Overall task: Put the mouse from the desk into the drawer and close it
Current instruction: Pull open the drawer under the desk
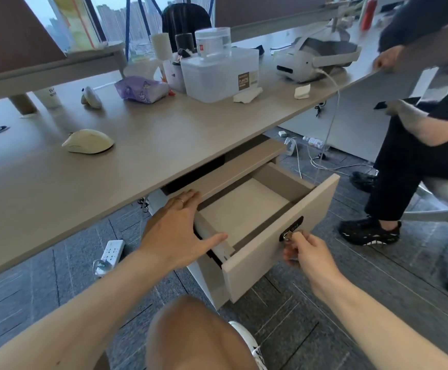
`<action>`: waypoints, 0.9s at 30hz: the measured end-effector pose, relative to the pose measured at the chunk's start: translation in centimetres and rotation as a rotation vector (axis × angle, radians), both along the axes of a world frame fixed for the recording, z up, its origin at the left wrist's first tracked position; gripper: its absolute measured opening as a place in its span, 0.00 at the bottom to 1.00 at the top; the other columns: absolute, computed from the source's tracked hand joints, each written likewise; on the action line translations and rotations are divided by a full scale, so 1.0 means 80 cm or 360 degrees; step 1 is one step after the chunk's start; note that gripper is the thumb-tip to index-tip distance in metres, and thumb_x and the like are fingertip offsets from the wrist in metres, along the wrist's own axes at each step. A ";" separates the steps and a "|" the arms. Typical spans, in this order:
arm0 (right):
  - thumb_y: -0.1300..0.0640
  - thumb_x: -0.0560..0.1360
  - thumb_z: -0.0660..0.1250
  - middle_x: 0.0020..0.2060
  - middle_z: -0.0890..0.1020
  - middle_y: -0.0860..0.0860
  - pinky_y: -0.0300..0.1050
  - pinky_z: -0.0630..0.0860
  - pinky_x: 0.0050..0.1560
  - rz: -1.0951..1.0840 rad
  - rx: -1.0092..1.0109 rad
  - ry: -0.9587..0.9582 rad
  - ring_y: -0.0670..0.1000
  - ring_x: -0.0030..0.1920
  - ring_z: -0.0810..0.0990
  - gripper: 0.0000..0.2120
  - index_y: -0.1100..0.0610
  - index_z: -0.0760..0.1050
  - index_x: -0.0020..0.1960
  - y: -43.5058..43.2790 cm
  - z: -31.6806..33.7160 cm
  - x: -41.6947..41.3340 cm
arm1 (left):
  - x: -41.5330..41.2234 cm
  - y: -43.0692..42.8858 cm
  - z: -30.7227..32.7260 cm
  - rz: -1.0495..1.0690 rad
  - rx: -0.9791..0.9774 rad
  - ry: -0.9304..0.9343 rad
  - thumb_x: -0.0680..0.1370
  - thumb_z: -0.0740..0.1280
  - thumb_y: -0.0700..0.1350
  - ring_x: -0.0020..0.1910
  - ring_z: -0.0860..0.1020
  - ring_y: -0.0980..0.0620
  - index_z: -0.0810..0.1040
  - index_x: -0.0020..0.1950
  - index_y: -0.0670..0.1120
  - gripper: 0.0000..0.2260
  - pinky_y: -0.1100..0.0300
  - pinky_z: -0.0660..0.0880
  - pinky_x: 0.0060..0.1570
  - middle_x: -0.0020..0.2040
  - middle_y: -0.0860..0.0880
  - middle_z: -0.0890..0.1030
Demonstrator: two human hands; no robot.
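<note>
Cream-coloured, the mouse (88, 141) lies untouched on the desk (164, 134), well apart from the open, empty drawer (246, 209). The left hand (176, 231) rests flat on its side wall; the right hand (307, 253) pinches the key (288, 236). Moving the mouse and closing the drawer remain.

The smooth cream-coloured plastic mouse (89, 141) lies on the pale taupe wood-grain table (164, 134). The open beige laminate drawer (276, 236) carries a black lock plate (291, 227). Nearby are a crumpled purple cartoon-printed tissue pack (141, 89) and dark grey striped carpet floor (311, 329).
</note>
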State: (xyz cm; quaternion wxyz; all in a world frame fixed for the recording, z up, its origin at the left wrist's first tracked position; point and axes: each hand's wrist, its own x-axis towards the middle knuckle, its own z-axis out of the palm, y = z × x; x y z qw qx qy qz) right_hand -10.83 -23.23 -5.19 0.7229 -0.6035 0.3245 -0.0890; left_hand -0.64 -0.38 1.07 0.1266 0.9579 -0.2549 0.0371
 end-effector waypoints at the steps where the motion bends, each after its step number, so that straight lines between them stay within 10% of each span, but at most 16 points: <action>1: 0.61 0.79 0.59 0.28 0.74 0.53 0.47 0.74 0.38 -0.0014 0.0004 -0.0003 0.51 0.31 0.73 0.11 0.59 0.74 0.39 -0.002 0.000 -0.006 | -0.001 -0.001 0.000 0.0006 0.0009 -0.0005 0.68 0.63 0.78 0.80 0.57 0.55 0.58 0.82 0.50 0.51 0.57 0.59 0.75 0.82 0.53 0.59; 27: 0.63 0.79 0.58 0.27 0.76 0.51 0.49 0.74 0.39 -0.0070 0.0028 0.0007 0.49 0.29 0.74 0.13 0.57 0.72 0.37 -0.022 -0.008 -0.069 | -0.007 -0.012 0.003 0.0065 0.0177 0.0013 0.63 0.70 0.77 0.80 0.58 0.50 0.57 0.82 0.48 0.57 0.49 0.65 0.72 0.83 0.50 0.59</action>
